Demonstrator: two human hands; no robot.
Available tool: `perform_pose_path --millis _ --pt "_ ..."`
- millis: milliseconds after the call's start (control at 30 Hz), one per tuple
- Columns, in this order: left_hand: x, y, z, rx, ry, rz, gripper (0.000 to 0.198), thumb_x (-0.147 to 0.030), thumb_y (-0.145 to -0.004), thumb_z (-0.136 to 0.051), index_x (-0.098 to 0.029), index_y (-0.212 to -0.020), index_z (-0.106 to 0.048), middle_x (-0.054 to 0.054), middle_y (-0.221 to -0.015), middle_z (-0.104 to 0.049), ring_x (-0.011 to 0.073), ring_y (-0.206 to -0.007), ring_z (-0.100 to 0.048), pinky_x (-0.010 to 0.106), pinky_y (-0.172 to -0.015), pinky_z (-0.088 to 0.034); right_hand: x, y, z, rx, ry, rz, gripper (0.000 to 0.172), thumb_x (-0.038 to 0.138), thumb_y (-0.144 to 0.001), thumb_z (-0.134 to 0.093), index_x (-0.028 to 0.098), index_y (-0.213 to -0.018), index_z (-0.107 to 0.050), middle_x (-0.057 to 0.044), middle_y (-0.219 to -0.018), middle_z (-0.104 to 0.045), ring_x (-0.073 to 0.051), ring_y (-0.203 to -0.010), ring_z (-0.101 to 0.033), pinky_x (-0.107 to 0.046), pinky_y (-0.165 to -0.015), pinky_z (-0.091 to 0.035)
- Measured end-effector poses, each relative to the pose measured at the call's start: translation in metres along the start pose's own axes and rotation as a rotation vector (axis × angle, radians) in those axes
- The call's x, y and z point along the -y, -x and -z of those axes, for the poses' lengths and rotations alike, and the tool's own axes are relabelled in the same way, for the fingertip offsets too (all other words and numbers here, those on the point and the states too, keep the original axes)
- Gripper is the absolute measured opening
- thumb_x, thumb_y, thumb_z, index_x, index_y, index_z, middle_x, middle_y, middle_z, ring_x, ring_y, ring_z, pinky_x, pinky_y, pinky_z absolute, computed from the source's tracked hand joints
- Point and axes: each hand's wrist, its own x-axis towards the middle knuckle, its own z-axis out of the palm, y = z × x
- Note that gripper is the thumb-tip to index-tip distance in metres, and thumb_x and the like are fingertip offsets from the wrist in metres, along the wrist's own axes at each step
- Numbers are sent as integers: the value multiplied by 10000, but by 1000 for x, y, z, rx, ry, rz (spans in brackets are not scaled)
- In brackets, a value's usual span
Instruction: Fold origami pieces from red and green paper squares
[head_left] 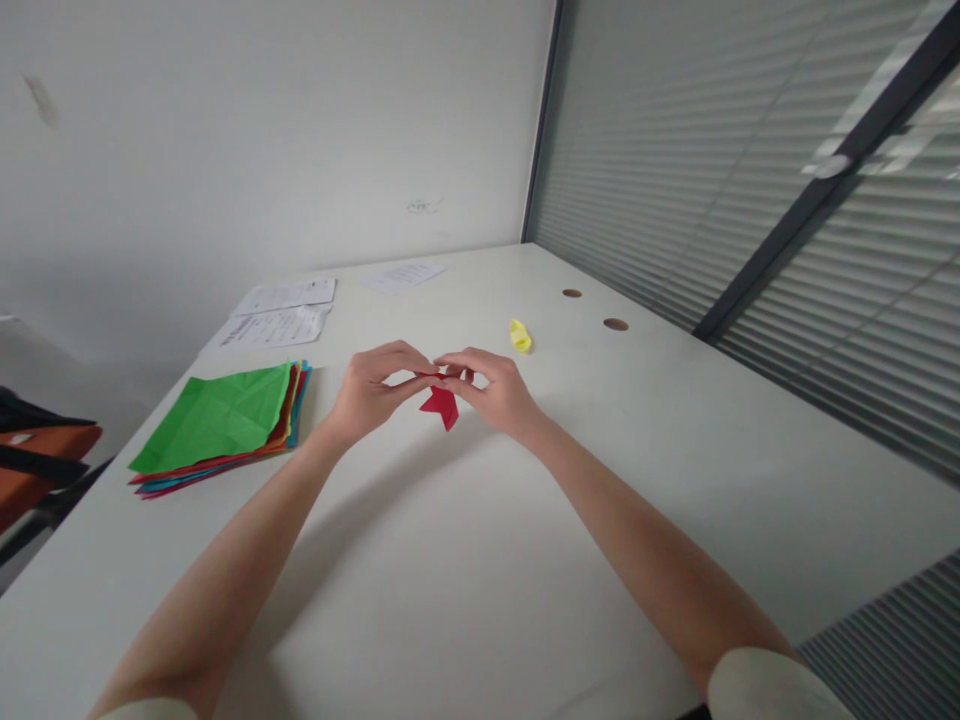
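Observation:
A small piece of folded red paper (444, 405) hangs between my two hands, its lower end showing pointed tips. My left hand (382, 385) pinches its upper edge from the left with thumb and fingers. From the right, my right hand (487, 385) grips the same edge, fingertips close to those of the left. The upper part of the paper is mostly hidden behind the fingers. Both hands are held above the white table (465, 560). Beyond my right hand lies a small folded yellow paper piece (520, 337).
At the left sits a stack of coloured paper sheets, a green sheet (225, 415) on top. Printed papers (274, 325) lie farther back, with another sheet (403, 277) near the wall. Two round holes (616, 324) pierce the table beside the blinds (750, 180). An orange chair (45, 465) stands far left.

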Motion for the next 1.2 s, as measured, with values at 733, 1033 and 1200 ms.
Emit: perform_pose_path --millis 733,1033,1200 --pt "-5 0 -10 -95 296 205 149 -284 -701 -808 -164 -749 -733 67 -750 -724 167 -714 -678 298 -670 -571 12 -2 2 -79 -175 -57 80 246 -856 -633 205 -790 -613 -11 -814 -599 -131 -752 -573 -279 -674 -471" --pt "-4 4 -5 -65 44 53 83 -281 -762 -762 -203 -792 -757 68 -801 -747 177 -743 -696 298 -684 -566 9 -2 -3 -53 -147 -120 78 236 -868 -577 197 -800 -574 -2 -797 -593 -127 -758 -568 -283 -735 -474" --pt "-9 2 -4 -50 -51 -19 79 -287 -791 -734 -211 -793 -756 56 -791 -751 169 -726 -695 284 -664 -556 2 0 -5 -91 -238 -163 141 324 -837 -642 193 -814 -595 -7 -780 -628 -128 -729 -591 -290 -726 -497"
